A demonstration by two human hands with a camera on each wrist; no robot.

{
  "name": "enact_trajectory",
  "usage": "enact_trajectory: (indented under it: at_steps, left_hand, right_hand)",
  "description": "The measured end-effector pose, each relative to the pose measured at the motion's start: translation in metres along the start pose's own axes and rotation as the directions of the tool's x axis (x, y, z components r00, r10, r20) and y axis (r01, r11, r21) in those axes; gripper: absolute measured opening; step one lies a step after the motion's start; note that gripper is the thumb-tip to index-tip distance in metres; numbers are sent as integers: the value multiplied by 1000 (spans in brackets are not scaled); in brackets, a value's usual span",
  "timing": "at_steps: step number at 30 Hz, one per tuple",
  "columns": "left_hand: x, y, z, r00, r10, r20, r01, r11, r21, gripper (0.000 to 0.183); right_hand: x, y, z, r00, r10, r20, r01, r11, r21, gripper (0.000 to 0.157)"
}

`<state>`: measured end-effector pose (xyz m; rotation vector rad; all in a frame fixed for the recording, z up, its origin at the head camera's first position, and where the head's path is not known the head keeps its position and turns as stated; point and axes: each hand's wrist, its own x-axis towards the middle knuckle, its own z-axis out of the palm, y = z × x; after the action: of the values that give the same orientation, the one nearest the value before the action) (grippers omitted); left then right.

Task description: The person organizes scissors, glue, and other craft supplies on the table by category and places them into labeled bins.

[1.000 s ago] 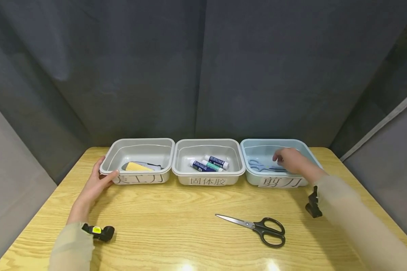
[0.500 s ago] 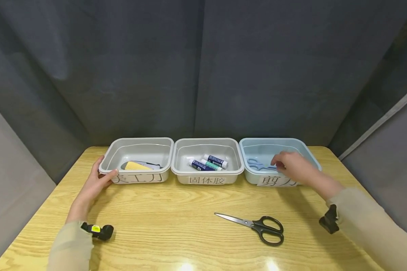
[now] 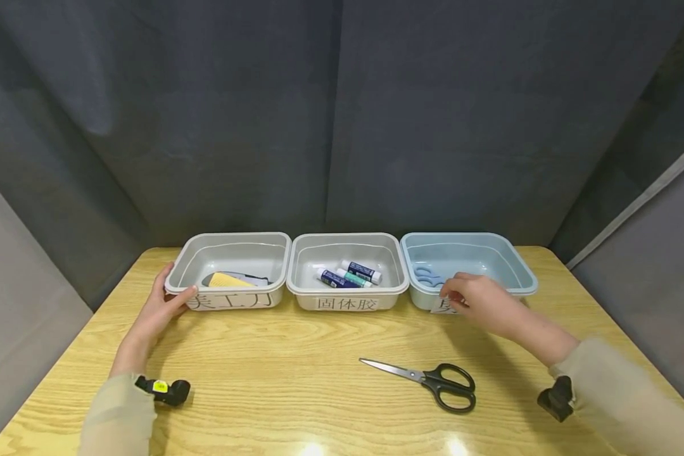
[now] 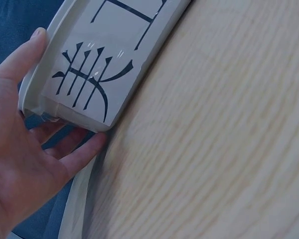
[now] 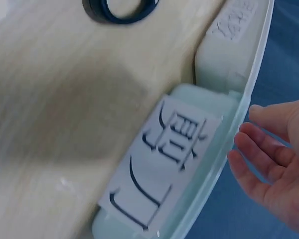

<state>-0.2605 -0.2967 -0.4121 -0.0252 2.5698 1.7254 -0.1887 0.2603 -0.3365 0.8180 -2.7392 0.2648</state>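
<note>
My left hand (image 3: pixel 158 309) grips the near left corner of a grey plastic bin (image 3: pixel 245 237), thumb on the front rim and fingers round the side. A yellow-handled utility knife (image 3: pixel 229 280) and a greyish one lie inside it. My right hand (image 3: pixel 484 305), fingers loosely bent and holding nothing, hovers by the front rim of the light-blue bin (image 3: pixel 462 238), covering part of its label. Blue-handled scissors (image 3: pixel 427 276) lie in that bin, partly hidden by the hand. Black-handled scissors (image 3: pixel 436 382) rest on the table nearer to me, blades slightly apart.
Between the two outer bins stands another grey bin (image 3: pixel 348 237) with several glue sticks (image 3: pixel 342 278) in it. All three bins sit in a row at the back of the wooden table (image 3: pixel 273 380). Behind them hangs a dark curtain (image 3: pixel 239 126).
My right hand has come out of the light-blue bin, toward me and a little to the left. My left hand has stayed on its bin.
</note>
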Motion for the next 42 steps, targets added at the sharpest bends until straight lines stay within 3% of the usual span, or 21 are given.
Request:
enact_trajectory:
  at_steps: [11, 20, 27, 34, 42]
  left_hand:
    - [-1, 0, 0, 1000, 13, 9, -13, 1000, -19, 91]
    - [-1, 0, 0, 1000, 17, 9, -16, 1000, -21, 91]
    - [-1, 0, 0, 1000, 11, 0, -11, 1000, -3, 92]
    - [-1, 1, -1, 1000, 16, -5, -16, 1000, 8, 90]
    - [-3, 1, 0, 1000, 13, 4, -13, 1000, 5, 91]
  right_hand:
    - [-14, -32, 30, 991, -53, 122, 35, 988, 148, 15]
    - [-24, -45, 54, 960, -77, 268, 8, 968, 252, 23]
    - [-24, -50, 60, 956, -88, 278, 15, 967, 254, 24]
    - [-22, -54, 60, 952, -132, 275, 45, 953, 299, 14]
    - [-22, -53, 57, 942, -141, 304, 57, 961, 270, 12]
